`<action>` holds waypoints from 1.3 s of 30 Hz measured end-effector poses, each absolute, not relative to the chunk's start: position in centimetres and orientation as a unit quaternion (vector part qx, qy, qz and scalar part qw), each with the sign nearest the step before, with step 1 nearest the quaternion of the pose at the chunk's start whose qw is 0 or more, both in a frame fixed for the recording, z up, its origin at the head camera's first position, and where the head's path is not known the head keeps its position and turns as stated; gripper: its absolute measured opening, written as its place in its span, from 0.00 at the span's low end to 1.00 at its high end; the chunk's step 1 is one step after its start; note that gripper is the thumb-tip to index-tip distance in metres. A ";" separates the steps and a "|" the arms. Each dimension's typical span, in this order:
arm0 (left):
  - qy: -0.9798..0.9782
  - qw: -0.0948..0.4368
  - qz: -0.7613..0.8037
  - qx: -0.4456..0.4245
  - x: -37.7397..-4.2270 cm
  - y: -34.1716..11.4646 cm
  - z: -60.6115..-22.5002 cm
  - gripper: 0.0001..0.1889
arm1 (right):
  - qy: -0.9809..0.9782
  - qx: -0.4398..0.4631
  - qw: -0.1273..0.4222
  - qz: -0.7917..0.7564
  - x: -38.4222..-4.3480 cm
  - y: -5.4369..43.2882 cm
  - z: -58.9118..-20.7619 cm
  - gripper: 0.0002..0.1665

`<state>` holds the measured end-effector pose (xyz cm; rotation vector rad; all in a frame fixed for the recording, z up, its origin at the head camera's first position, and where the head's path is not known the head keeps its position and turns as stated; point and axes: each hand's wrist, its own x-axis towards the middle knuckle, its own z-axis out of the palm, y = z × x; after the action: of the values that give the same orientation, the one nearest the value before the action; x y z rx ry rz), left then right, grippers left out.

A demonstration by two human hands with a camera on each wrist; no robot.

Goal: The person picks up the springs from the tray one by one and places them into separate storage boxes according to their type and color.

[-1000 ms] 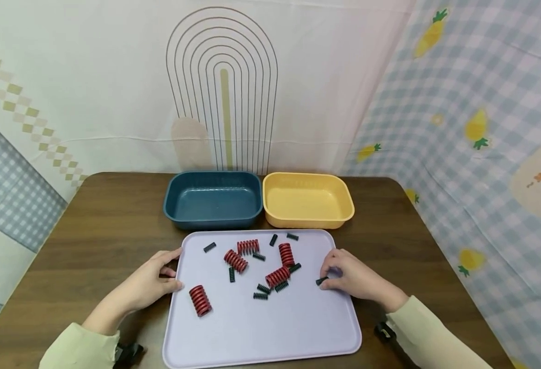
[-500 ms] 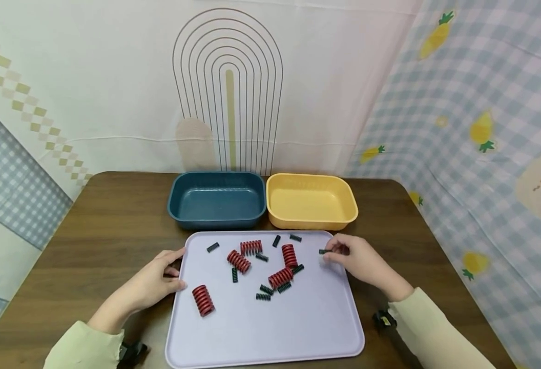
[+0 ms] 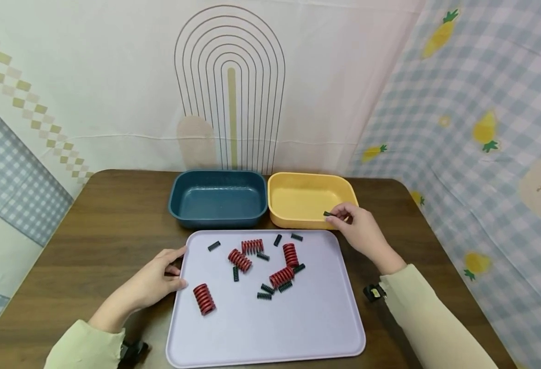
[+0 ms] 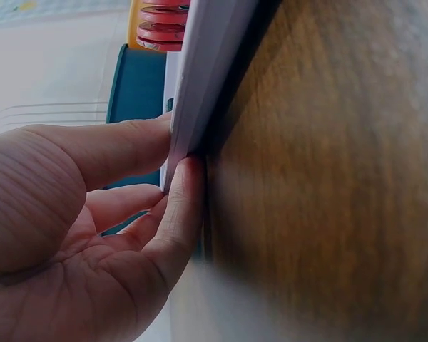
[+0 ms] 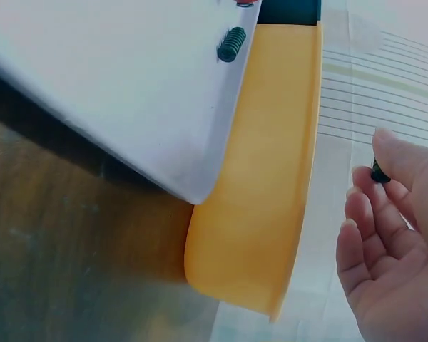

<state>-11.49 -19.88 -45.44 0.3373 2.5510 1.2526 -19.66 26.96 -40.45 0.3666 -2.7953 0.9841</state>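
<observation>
My right hand (image 3: pixel 361 229) pinches a small dark green spring (image 3: pixel 329 214) between thumb and fingers, above the front right of the yellow bin (image 3: pixel 307 224). In the right wrist view the spring (image 5: pixel 379 172) peeks out at the fingertips, held above the bin's rim. At the lilac tray's (image 3: pixel 270 328) left edge, my left hand (image 3: pixel 152 279) grips the rim. The left wrist view has the thumb against the tray's side (image 4: pixel 203 78) and a finger tucked at its underside. Several red springs (image 3: pixel 204 299) and several small dark green springs (image 3: pixel 264 296) lie scattered on the tray.
A dark blue bin (image 3: pixel 217 223) stands left of the yellow one, both behind the tray on the brown wooden table (image 3: pixel 123 215). Patterned cloth (image 3: pixel 326 77) hangs behind the table and along its right side.
My right hand has lifted the small green spring off the tray's right side and carried it away from me to over the yellow bin. The left hand stays at the tray's edge.
</observation>
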 end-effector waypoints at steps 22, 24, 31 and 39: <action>0.884 0.143 0.430 0.115 -11.5 -19.9 -45.5 0.40 | -0.948 0.110 0.035 0.296 -23.2 25.9 -41.8 0.10; 0.882 0.145 0.433 0.115 -11.5 -19.9 -45.5 0.40 | -0.949 0.110 0.030 0.294 -23.2 25.9 -42.0 0.10; 0.885 0.139 0.429 0.117 -11.6 -19.8 -45.5 0.40 | -0.948 0.114 0.024 0.297 -23.3 25.8 -42.3 0.11; 0.882 0.142 0.434 0.118 -11.5 -19.8 -45.5 0.40 | -0.949 0.110 0.018 0.295 -23.4 25.7 -42.4 0.10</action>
<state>-11.54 -19.77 -45.47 0.3413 2.5451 1.2537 -23.42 25.70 -42.35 0.3420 -2.9471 0.9150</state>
